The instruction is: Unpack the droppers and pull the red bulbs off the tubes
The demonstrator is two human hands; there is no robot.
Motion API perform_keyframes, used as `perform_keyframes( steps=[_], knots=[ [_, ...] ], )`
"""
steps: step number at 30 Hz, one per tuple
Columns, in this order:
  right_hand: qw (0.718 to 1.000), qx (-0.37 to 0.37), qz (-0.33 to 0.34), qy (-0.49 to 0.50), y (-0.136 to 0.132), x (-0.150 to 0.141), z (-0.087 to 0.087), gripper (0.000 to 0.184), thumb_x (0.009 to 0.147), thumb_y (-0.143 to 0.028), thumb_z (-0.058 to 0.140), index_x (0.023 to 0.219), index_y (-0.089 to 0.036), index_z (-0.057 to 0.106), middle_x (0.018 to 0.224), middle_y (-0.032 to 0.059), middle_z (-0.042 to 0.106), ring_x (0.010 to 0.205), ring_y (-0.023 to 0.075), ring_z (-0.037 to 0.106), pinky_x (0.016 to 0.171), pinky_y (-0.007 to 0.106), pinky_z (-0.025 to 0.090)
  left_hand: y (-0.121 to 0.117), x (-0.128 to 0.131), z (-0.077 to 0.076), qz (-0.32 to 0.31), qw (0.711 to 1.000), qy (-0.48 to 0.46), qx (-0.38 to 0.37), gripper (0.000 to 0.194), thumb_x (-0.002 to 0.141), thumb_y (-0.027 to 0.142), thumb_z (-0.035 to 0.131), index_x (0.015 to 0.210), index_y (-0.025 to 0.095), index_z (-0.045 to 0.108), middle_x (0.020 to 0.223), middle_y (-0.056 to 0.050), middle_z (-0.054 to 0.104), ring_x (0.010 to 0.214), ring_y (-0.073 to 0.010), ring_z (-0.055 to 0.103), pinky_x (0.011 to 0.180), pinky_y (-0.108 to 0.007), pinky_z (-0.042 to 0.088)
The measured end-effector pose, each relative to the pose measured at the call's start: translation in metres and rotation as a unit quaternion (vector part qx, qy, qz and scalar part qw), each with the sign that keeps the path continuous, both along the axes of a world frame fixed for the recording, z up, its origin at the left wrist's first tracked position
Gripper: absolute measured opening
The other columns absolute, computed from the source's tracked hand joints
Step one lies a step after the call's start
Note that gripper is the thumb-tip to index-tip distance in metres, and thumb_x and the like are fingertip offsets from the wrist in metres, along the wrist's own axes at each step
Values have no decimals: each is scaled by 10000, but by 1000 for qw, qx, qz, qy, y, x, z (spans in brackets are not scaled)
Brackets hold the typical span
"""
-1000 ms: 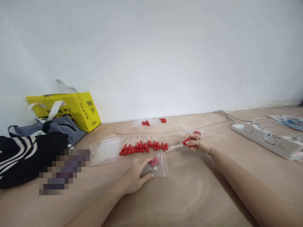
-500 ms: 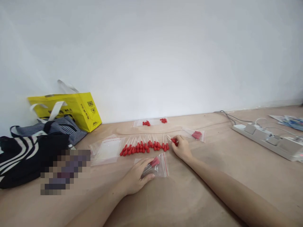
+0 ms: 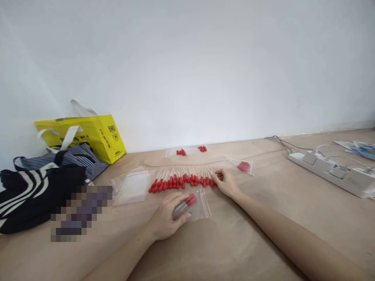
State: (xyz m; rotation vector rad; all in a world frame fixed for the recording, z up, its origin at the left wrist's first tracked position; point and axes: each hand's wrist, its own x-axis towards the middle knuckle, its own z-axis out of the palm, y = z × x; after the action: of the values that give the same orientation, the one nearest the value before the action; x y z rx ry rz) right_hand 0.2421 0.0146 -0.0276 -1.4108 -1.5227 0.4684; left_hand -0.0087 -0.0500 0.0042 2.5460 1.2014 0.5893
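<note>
Head view. A wooden-toned table (image 3: 228, 246) meets a pale wall (image 3: 205, 70); across its middle lies a row of droppers (image 3: 171, 183), clear stems pointing toward the wall and red bulbs toward the person. The left hand (image 3: 167, 214) grasps a clear zip bag (image 3: 201, 208) just in front of this row, its fingers on the far side and thumb on the near side. Red bulbs (image 3: 191, 199) and stems show inside; the bag's red-lined edge faces right. The right hand (image 3: 224, 181) is at the row's right end, fingertips touching the outermost dropper (image 3: 216, 182); the fingers partly hide it, so whether it is pinched or released cannot be told.

Right of the row, beyond the right hand, lies a filled bag (image 3: 243, 166) containing red-bulbed droppers. Left of the row, flat clear bags (image 3: 134, 187) overlap. Near the wall, a further clear bag (image 3: 191, 150) bears two small clusters of red pieces (image 3: 181, 152).

At left stand a yellow carrier bag (image 3: 113, 136), a striped bag (image 3: 95, 162) and a black item with white stripes (image 3: 64, 181). At right lie a white power strip (image 3: 320, 175) and printed sheets (image 3: 359, 149).
</note>
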Motion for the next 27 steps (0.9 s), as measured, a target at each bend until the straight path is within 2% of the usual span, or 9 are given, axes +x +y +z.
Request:
perform_keyframes(
  steps=[3,6,8,11,13,16,21,24,27],
  knots=[
    [1000,-3,12,14,-2,4,0,286,789,-411,419,776,-144,519,678,44,593,611,141,543,602,275,429,-2,1,3,-14,1000,2,-21,460,761,399,507,1182,227,441,1220,-61,499,1137,-230,428,957,-414,349],
    [1000,10,24,8,-10,4,4,260,780,-385,449,790,-142,542,684,39,592,602,135,522,588,267,415,-2,2,5,-25,999,-7,-21,437,766,373,506,1174,227,449,1207,-56,513,1118,-220,448,948,-404,361],
    [996,29,84,-33,-19,2,10,194,754,-335,501,757,-156,575,670,23,588,621,132,511,617,266,402,-1,3,4,-28,999,-6,-21,431,771,370,501,1174,224,449,1206,-59,515,1112,-216,454,945,-401,365],
    [966,54,218,-127,-32,-4,17,106,724,-252,553,673,-185,618,654,-2,592,682,129,514,724,279,372,1,2,0,-21,1000,1,-20,455,767,381,505,1187,216,442,1212,-70,509,1118,-219,450,950,-407,361],
    [948,63,257,-177,-38,-9,20,92,718,-258,580,682,-202,643,670,-5,593,699,127,507,753,287,349,2,1,-2,-8,1000,9,-21,475,763,394,506,1196,211,440,1230,-81,493,1134,-227,435,956,-415,355],
    [938,64,258,-221,-42,-18,20,129,733,-324,587,765,-220,658,682,1,580,699,131,484,721,280,337,1,2,-2,2,999,23,-29,480,769,406,490,1203,204,446,1258,-90,466,1155,-232,418,964,-415,348],
    [928,47,241,-280,-44,-30,18,243,742,-426,563,788,-196,628,688,17,547,701,147,450,660,273,318,-2,6,4,-25,999,28,-28,440,783,382,473,1193,222,469,1248,-72,478,1143,-222,432,958,-394,360],
    [925,55,249,-282,-44,-33,19,282,742,-459,549,789,-190,620,716,23,536,715,150,446,655,270,313,-3,7,6,-30,999,29,-23,433,787,375,471,1196,232,467,1245,-65,479,1138,-222,435,953,-401,362],
    [931,43,259,-252,-44,-30,20,314,649,-480,637,693,-172,593,700,6,520,702,139,439,663,261,322,-3,7,5,-21,999,35,-27,448,782,396,473,1197,228,465,1265,-70,460,1156,-234,413,962,-418,348]
  ],
)
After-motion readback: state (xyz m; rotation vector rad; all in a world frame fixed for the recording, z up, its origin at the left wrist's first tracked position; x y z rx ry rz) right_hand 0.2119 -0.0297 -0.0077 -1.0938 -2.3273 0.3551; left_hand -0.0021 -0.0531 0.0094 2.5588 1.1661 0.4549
